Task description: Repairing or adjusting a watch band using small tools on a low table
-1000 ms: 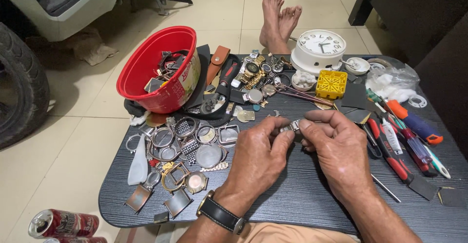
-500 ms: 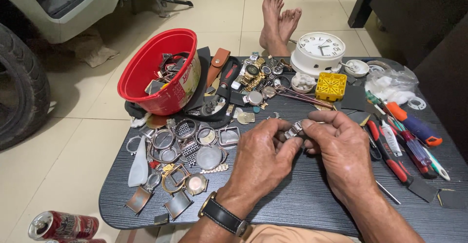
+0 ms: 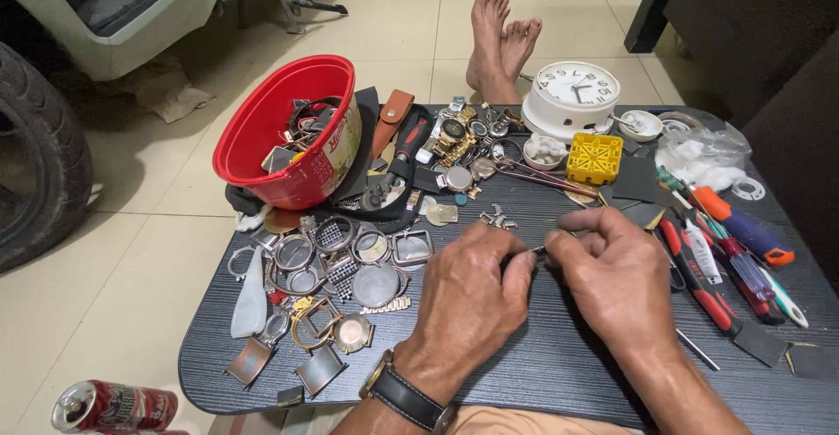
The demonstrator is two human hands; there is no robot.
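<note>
Left hand (image 3: 468,291) and right hand (image 3: 612,278) meet above the dark desk (image 3: 542,374). Fingers (image 3: 516,265) of both curl tight, pinching 1 small metal part (image 3: 544,247) between them, mostly hidden.

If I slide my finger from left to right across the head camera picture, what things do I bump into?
Black rubber tyre → crushed red drink can → red plastic bowl → white round clock → orange-handled screwdriver.

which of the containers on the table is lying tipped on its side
The red plastic tub at the table's far left corner: it leans over with its mouth facing the camera, watch parts inside. The yellow tray and small white bowl sit flat.
</note>
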